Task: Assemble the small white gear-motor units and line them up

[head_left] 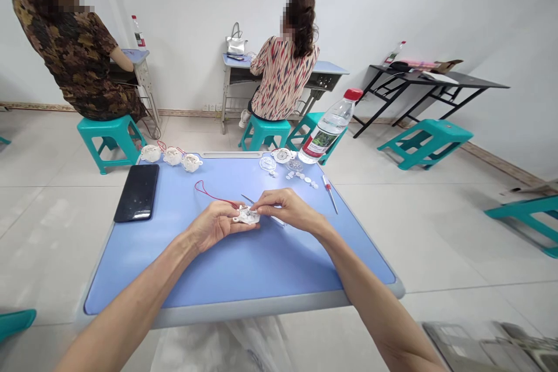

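Observation:
My left hand holds a small round white plastic housing with side lugs, above the middle of the blue desk. A looped red wire runs from it. My right hand is closed in a pinch at the housing's right side; whatever its fingertips hold is hidden. A thin screwdriver shows on both sides of the right fingers, metal tip to the left and clear handle to the right. Whether it lies on the desk or touches that hand, I cannot tell.
On the blue desk are a black phone, several white housings, small white discs, a clear round cover, a second screwdriver and a water bottle. Two people sit at desks beyond, among teal stools.

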Demonstrator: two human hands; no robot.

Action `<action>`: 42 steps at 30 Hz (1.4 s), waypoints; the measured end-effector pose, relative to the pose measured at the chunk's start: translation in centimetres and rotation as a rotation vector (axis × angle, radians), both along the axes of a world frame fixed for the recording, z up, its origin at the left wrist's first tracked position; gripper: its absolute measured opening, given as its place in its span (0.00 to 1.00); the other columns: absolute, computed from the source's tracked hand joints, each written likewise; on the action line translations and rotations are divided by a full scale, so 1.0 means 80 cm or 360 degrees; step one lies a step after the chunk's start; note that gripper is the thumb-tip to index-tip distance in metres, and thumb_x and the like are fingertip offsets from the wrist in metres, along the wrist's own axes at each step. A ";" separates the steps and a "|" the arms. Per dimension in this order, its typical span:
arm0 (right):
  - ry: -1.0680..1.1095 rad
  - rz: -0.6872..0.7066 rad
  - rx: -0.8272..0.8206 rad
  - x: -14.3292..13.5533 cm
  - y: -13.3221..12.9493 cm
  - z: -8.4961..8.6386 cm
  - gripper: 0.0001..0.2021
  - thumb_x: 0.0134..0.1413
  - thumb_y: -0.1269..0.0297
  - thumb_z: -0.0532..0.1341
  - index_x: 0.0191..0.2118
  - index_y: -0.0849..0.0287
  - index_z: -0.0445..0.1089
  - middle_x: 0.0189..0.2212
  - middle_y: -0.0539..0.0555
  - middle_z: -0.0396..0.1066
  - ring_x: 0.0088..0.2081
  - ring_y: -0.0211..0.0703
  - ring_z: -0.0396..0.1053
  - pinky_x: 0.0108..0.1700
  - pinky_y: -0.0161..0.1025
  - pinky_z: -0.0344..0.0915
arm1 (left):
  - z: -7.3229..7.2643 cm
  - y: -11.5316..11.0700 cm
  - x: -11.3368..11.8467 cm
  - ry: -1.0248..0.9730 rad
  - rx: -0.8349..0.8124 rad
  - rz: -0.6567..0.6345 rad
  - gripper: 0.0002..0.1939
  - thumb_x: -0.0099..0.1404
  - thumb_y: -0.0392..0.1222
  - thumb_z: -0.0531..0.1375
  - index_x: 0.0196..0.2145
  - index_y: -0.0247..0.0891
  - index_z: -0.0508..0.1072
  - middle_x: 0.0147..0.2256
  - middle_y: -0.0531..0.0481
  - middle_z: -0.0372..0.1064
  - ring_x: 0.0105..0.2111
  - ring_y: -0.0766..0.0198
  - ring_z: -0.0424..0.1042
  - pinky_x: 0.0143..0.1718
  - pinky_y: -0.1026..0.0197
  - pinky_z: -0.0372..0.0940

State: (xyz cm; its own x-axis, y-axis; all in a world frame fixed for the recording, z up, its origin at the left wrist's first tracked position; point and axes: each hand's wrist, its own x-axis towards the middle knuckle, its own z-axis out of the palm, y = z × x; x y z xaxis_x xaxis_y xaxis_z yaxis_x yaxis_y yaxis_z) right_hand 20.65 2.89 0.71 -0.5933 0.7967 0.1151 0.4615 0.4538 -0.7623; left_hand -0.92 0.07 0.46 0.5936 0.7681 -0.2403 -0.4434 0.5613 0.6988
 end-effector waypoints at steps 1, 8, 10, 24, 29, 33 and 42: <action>-0.0005 0.0007 0.0001 0.000 0.000 0.000 0.12 0.59 0.60 0.58 0.39 0.58 0.78 0.30 0.53 0.72 0.31 0.39 0.68 0.35 0.35 0.62 | 0.000 0.000 0.000 0.0005 -0.0004 -0.0002 0.13 0.51 0.28 0.58 0.37 0.24 0.75 0.39 0.34 0.75 0.43 0.50 0.74 0.55 0.46 0.61; -0.0088 0.0050 0.0090 0.001 -0.001 0.002 0.12 0.60 0.65 0.56 0.41 0.58 0.77 0.32 0.54 0.72 0.31 0.38 0.67 0.35 0.35 0.62 | 0.001 0.000 0.001 0.0015 -0.0019 0.0004 0.14 0.51 0.28 0.57 0.36 0.24 0.75 0.39 0.33 0.75 0.43 0.50 0.74 0.54 0.47 0.62; -0.0086 0.0046 0.0097 0.000 -0.001 0.002 0.11 0.60 0.65 0.56 0.41 0.58 0.77 0.31 0.53 0.72 0.31 0.38 0.67 0.36 0.35 0.62 | 0.002 0.000 0.001 0.0018 -0.0028 0.0012 0.14 0.52 0.28 0.57 0.37 0.24 0.75 0.38 0.34 0.75 0.44 0.50 0.74 0.54 0.48 0.62; -0.0070 0.0023 0.0111 -0.002 -0.003 0.004 0.09 0.59 0.66 0.57 0.40 0.58 0.75 0.33 0.52 0.72 0.33 0.38 0.67 0.35 0.34 0.61 | 0.000 0.001 0.001 -0.0019 -0.0024 0.0024 0.15 0.51 0.27 0.57 0.37 0.22 0.75 0.39 0.33 0.75 0.43 0.49 0.74 0.54 0.45 0.62; -0.0127 0.0066 0.0192 -0.001 -0.004 0.007 0.09 0.60 0.66 0.57 0.40 0.58 0.74 0.33 0.52 0.72 0.32 0.38 0.67 0.35 0.34 0.61 | 0.000 0.001 0.001 -0.0026 -0.0028 0.0028 0.14 0.51 0.27 0.57 0.37 0.22 0.75 0.39 0.33 0.75 0.43 0.49 0.74 0.55 0.45 0.61; -0.0154 0.0063 0.0252 0.000 -0.004 0.008 0.09 0.61 0.66 0.56 0.41 0.58 0.74 0.34 0.53 0.72 0.33 0.38 0.67 0.36 0.35 0.62 | 0.002 0.001 0.001 -0.0029 -0.0026 0.0038 0.14 0.51 0.27 0.57 0.37 0.23 0.75 0.39 0.33 0.75 0.43 0.50 0.74 0.54 0.45 0.62; -0.0155 0.0172 0.0402 0.001 -0.004 0.000 0.10 0.62 0.66 0.56 0.44 0.57 0.73 0.36 0.55 0.71 0.36 0.40 0.69 0.39 0.37 0.64 | 0.002 0.001 0.001 0.0001 -0.0007 0.0026 0.16 0.51 0.28 0.57 0.39 0.23 0.75 0.40 0.33 0.75 0.43 0.49 0.74 0.54 0.46 0.62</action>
State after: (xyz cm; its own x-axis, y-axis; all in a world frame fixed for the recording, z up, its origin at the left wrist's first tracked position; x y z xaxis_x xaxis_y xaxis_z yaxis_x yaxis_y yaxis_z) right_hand 20.75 2.55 0.71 -0.6913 0.6816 0.2399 0.4657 0.6741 -0.5733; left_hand -0.88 0.13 0.59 0.5810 0.7764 -0.2442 -0.4521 0.5573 0.6965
